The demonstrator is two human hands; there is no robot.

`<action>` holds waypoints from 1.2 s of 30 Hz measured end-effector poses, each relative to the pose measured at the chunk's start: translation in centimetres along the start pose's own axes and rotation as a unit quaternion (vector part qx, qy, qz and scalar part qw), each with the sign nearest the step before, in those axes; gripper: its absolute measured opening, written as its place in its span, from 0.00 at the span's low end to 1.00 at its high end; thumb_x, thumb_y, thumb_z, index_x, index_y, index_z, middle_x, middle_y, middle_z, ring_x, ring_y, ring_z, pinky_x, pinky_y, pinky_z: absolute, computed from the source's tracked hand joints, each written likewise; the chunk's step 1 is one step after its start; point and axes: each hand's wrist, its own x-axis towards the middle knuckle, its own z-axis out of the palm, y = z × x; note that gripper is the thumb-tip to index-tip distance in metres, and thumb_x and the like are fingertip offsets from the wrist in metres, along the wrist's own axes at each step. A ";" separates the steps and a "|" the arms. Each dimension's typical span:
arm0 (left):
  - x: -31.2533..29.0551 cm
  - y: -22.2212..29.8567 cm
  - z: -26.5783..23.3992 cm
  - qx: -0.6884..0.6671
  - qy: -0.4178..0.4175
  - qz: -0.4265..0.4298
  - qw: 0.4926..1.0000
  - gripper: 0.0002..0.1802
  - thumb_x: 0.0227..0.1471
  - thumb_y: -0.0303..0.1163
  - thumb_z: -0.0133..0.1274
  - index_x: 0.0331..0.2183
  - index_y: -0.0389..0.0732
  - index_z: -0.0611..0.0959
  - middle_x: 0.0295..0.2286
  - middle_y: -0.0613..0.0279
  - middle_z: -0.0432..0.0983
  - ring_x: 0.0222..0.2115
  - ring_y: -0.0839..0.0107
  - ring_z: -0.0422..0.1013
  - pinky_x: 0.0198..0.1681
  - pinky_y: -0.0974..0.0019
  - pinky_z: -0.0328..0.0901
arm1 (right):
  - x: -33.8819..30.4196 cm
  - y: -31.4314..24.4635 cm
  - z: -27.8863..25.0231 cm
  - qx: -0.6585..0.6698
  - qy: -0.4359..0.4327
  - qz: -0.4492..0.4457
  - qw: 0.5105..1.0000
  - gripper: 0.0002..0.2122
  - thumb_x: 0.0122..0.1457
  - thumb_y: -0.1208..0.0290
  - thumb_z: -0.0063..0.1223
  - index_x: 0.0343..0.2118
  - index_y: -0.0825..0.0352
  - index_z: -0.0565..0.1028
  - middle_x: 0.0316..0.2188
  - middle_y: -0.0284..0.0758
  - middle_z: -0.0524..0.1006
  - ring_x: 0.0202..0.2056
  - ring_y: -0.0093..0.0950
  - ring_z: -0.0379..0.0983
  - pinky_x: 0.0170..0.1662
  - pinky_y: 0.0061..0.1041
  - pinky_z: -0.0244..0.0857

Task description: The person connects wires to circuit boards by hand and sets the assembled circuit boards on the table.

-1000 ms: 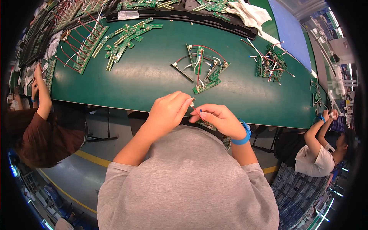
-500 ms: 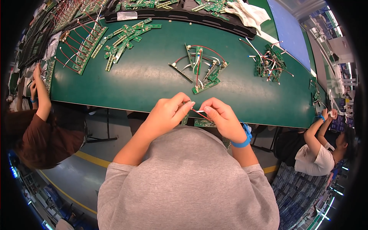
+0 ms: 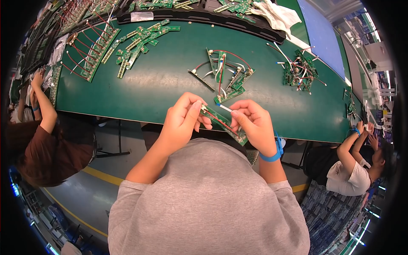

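A narrow green circuit board [image 3: 218, 119] with a red wire slants between my hands at the table's near edge. My left hand [image 3: 182, 121] grips its upper left end between thumb and fingers, near a white connector. In my right hand [image 3: 256, 126], thumb and forefinger pinch a white flat ribbon cable [image 3: 225, 108] whose blue tip points toward the upper left. The board's lower right end lies next to my right hand's fingers. Just beyond, wired circuit boards [image 3: 230, 97] joined by red wires and white ribbons rest on the green table [image 3: 165, 80].
Bare board strips [image 3: 138, 44] lie in a pile at the far left, beside a row of wired boards [image 3: 98, 55]. A tangle of wired boards [image 3: 300, 72] sits on the right. Behind stands a black tray [image 3: 238, 26] with a white cloth [image 3: 278, 15]. People work on both sides.
The board has come up into view between my hands and now lies flatter, facing upward. My right hand has moved slightly up and right, and the ribbon's blue tip now shows.
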 end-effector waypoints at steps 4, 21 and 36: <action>0.2 -0.2 0.1 -0.150 -0.008 -0.093 0.984 0.09 0.59 0.33 0.35 0.33 0.37 0.66 0.23 0.56 0.73 0.22 0.69 0.74 0.19 0.76 0.63 | 0.0 0.6 0.3 -0.004 -0.023 -0.023 0.999 0.04 0.55 0.77 0.49 0.30 0.72 0.70 0.22 0.29 0.72 0.22 0.14 0.66 0.25 0.12 0.60; 0.3 -1.1 1.4 -0.298 -0.062 -0.072 0.950 0.14 0.61 0.38 0.29 0.33 0.36 0.62 0.30 0.47 0.73 0.32 0.58 0.74 0.30 0.65 0.68 | -1.4 -1.5 1.4 -0.182 0.064 -0.136 0.972 0.04 0.51 0.79 0.50 0.24 0.73 0.69 0.29 0.38 0.72 0.27 0.25 0.69 0.31 0.20 0.63; 0.2 -1.1 1.4 -0.308 -0.068 -0.045 0.948 0.14 0.61 0.37 0.29 0.34 0.36 0.62 0.31 0.46 0.73 0.34 0.58 0.73 0.33 0.63 0.69 | -1.5 -1.8 1.7 -0.208 0.081 -0.180 0.958 0.03 0.48 0.81 0.52 0.25 0.73 0.70 0.28 0.41 0.72 0.30 0.31 0.70 0.34 0.24 0.64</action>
